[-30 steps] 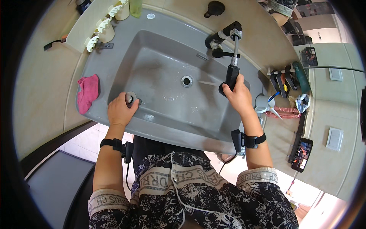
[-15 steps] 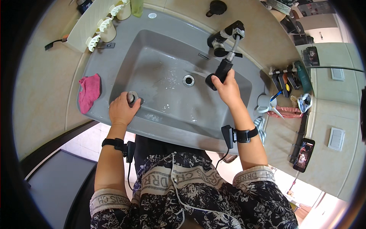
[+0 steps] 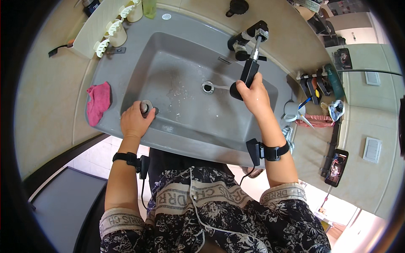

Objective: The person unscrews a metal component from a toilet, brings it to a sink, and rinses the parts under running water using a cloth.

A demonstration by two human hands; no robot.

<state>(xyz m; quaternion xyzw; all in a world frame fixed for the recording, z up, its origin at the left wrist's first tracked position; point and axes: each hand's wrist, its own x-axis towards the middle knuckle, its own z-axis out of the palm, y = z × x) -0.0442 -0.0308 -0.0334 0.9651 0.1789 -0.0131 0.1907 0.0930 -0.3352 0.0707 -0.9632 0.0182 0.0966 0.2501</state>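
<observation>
In the grey sink basin (image 3: 192,126), my right hand (image 3: 257,97) is wrapped round the black spray head (image 3: 249,72) of the tap, its thumb near the lower end. A stream of water (image 3: 221,87) runs from the head leftward to the round drain hole (image 3: 207,88), whose metal ring is bare. At the basin's front left corner, my left hand (image 3: 134,121) has its thumb and fingers closed about a round metal drain stopper (image 3: 145,108). Its underside is hidden. The black tap body (image 3: 242,40) stands on the back rim, joined to the spray head by a metal tube.
A pink cloth (image 3: 99,103) lies on the left rim. Cream cups (image 3: 118,36) with scalloped clips stand at the back left, by a green bottle (image 3: 149,7). On the right are a white jug (image 3: 292,111), a rack of brushes (image 3: 312,86) and a phone (image 3: 336,168).
My right hand has turned the spray head more upright and shifted slightly right. The stream now reaches the drain; wet spots on the basin floor have changed. My left hand stays put.
</observation>
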